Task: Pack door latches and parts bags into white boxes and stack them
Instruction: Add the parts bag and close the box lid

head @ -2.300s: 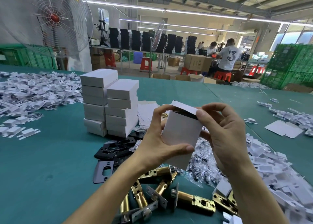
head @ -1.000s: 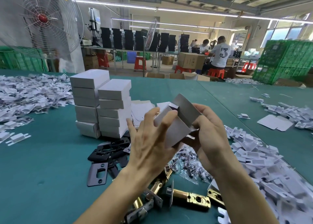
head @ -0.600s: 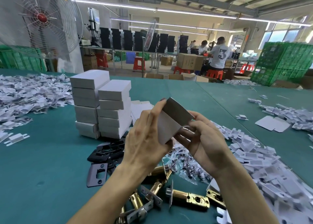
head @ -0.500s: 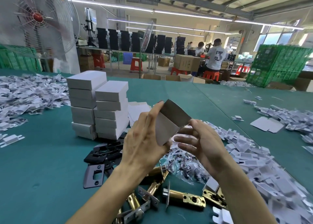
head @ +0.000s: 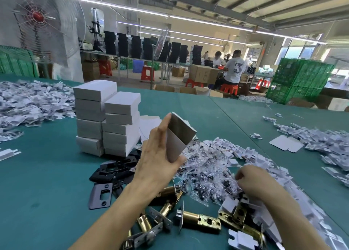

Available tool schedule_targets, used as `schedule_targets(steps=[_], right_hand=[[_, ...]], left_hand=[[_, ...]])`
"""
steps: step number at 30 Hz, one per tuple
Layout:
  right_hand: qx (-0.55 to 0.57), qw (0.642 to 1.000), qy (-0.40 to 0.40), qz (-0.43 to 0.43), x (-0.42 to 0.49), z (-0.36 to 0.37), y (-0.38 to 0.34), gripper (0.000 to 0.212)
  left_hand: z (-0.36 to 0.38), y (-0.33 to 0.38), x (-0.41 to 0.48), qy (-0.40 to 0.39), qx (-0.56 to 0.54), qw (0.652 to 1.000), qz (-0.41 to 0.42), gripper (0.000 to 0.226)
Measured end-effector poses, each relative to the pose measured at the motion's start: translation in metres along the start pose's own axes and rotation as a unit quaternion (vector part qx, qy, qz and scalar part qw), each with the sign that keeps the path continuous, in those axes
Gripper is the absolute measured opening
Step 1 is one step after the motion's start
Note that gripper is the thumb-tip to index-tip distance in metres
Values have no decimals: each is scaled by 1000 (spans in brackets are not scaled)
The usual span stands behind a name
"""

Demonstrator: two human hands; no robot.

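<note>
White box [head: 178, 136] gripped in left hand [head: 156, 161]; right hand [head: 253, 181] down in the parts bags [head: 205, 174], grip too blurry to call.

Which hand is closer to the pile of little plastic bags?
Right. The right hand is down among the bags; the left hand holds a box up, left of them.

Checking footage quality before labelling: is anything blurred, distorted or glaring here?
Head view: right hand smeared by motion over the parts bags; left hand and white box sharp; the wide lens bows the ceiling strip lights; far-right windows blown out.
</note>
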State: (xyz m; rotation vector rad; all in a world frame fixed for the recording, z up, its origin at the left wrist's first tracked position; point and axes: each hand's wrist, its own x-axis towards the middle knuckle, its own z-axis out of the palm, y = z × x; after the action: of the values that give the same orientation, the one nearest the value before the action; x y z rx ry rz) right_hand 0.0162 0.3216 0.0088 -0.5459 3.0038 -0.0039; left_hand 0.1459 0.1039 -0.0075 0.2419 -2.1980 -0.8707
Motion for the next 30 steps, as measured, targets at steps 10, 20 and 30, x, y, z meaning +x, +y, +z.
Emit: schedule_targets(steps=[10,20,30], right_hand=[[35,999,-15,11,-2,-2,4,27],[201,946,255,-16,-5,-20,-12,29],[544,736,191,-355,-64,-64,-75,22]], left_hand=[[-2,1,0,34,47,998,9,124],[-1,1,0,32,83,996,-5,115],[3,-5,-2,9,84,996,-15,117]])
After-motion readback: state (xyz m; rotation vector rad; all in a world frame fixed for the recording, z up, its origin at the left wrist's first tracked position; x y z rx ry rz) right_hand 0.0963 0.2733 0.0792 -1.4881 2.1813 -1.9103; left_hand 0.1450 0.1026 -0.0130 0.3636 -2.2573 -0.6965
